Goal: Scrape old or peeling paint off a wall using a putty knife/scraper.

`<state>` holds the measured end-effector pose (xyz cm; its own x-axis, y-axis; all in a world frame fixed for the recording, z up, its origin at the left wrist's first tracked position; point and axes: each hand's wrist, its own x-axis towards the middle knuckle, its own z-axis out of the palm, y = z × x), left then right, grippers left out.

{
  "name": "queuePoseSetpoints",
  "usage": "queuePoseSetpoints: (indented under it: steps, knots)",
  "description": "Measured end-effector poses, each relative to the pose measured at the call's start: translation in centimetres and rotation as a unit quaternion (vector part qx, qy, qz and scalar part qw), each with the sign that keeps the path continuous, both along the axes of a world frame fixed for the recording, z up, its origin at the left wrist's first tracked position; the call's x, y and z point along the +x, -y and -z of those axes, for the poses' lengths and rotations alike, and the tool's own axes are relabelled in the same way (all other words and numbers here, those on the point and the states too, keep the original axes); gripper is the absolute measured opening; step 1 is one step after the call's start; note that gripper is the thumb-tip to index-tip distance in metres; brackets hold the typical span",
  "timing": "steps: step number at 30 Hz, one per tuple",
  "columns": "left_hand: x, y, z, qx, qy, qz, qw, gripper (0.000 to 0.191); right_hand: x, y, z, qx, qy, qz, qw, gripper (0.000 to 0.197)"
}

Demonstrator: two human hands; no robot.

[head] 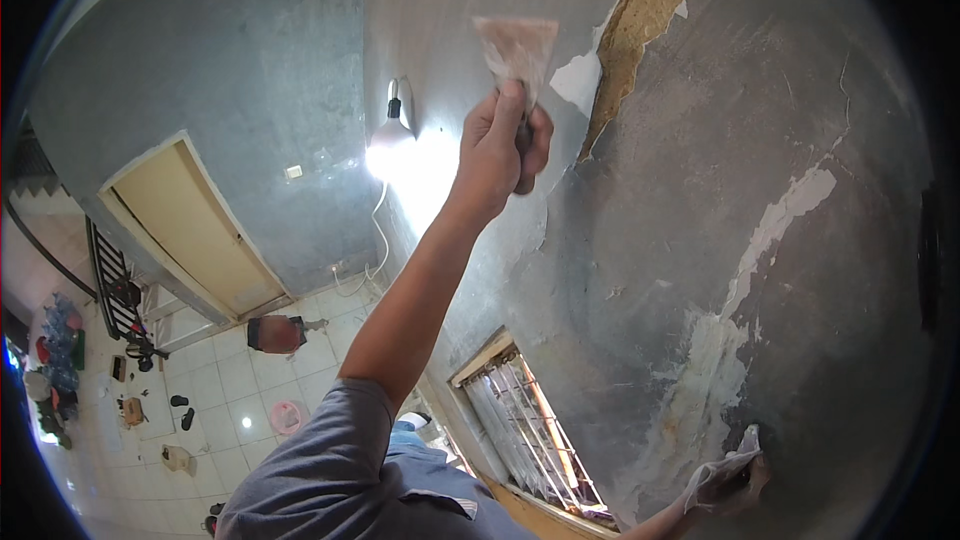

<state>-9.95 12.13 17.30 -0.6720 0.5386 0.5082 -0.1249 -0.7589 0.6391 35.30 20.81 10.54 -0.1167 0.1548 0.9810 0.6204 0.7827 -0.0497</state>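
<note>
My left hand (502, 142), raised in front of the grey wall (637, 240), grips a wide-bladed putty knife (517, 45). The blade is smeared with pale material, points upward and is slightly blurred. To its right, a long gap in the wall surface (630, 37) shows rough tan material, with a white patch (577, 81) beside it. My right hand (742, 484) is at the lower right, close to the wall, its fingers curled in crumpled translucent plastic (724, 469). Above it runs a pale, uneven strip of filler (705, 382), narrowing upward into a thin crack (847, 105).
A lit bulb (391, 139) hangs near the wall corner, its cord (381, 229) running down to a socket. Below is a barred window (525, 427). A cream door (191, 229) stands left. On the tiled floor lie a reddish-stained container (277, 334), a pink basin (286, 417) and black footwear (187, 418).
</note>
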Motion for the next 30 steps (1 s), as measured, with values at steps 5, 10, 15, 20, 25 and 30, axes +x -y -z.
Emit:
queuePoseSetpoints:
  steps: [5, 10, 15, 20, 25, 30]
  knots:
    - [2.5, -0.7, -0.1, 0.151, -0.058, -0.088, 0.983, 0.023, 0.1, -0.2, -0.8, 0.058, 0.048, -0.018, 0.997, 0.029]
    - [4.1, -4.3, 0.7, 0.262, 0.047, -0.132, 0.955, 0.036, 0.4, -0.5, -1.4, 0.134, 0.089, 0.043, 0.986, 0.027]
    - [4.5, -5.4, -0.8, 0.248, 0.100, -0.135, 0.954, 0.039, 0.6, -0.5, -0.4, 0.093, 0.082, 0.019, 0.992, 0.025]
    - [3.8, -3.3, -1.5, 0.320, 0.054, -0.164, 0.932, 0.038, 0.8, -0.9, 0.3, 0.094, 0.036, -0.006, 0.995, 0.020]
    - [4.6, -6.7, -1.5, 0.352, -0.046, -0.201, 0.913, 0.038, 0.2, -0.7, -0.3, 0.083, 0.104, 0.100, 0.986, 0.019]
    - [4.1, -6.3, -1.2, 0.301, 0.002, -0.198, 0.933, 0.040, -0.4, -0.4, -0.7, 0.086, 0.009, -0.022, 0.996, 0.022]
